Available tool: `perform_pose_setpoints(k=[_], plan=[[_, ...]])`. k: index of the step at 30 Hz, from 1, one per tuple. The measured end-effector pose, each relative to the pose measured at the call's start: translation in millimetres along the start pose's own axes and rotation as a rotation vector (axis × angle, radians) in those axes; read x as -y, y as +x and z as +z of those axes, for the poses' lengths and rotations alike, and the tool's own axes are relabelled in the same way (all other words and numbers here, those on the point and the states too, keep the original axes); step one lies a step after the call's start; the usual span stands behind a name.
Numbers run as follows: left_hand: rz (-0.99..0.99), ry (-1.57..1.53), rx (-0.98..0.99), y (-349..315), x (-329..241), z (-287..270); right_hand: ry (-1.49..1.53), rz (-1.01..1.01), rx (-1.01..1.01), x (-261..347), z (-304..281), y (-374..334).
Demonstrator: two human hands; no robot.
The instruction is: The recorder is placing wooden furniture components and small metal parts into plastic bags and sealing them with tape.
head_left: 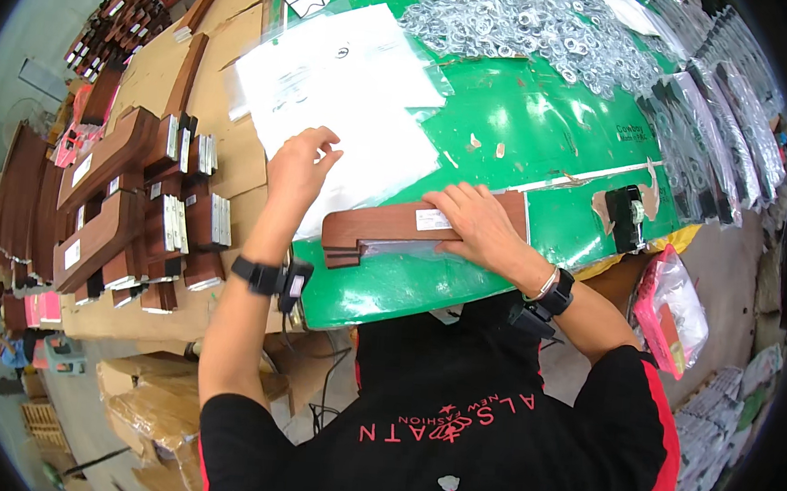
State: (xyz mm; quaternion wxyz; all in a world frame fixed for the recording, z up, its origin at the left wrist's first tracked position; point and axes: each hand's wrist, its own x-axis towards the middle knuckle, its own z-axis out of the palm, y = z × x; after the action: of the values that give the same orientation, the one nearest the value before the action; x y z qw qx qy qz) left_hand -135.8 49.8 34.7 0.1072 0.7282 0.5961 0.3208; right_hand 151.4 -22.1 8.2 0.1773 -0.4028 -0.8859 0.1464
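Note:
A brown wood-grain piece (376, 227) with a rounded end and a small white label lies along the near edge of the green table. My right hand (481, 226) grips it, fingers across the top and thumb at the near side. Clear plastic shows along its near edge. Raised over the left side of the table, my left hand (303, 164) has bent fingers and a gap between thumb and forefinger, with nothing visible in it. Beneath and beyond that hand, flat clear plastic bags and white sheets (359, 83) are spread out.
Stacked brown wood-grain pieces (108, 157) stand on cardboard at the left. Metal rings (527, 27) form a heap at the far side of the green table (557, 120). Filled plastic packets (721, 132) line the right. A black tape dispenser (628, 218) sits near the right edge.

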Motion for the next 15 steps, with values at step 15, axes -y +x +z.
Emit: perform_pose_setpoints(k=[15], plan=[[-0.079,-0.058,0.578,40.0,46.4,39.4,0.36,0.039,-0.048,-23.2,-35.3,14.3]])
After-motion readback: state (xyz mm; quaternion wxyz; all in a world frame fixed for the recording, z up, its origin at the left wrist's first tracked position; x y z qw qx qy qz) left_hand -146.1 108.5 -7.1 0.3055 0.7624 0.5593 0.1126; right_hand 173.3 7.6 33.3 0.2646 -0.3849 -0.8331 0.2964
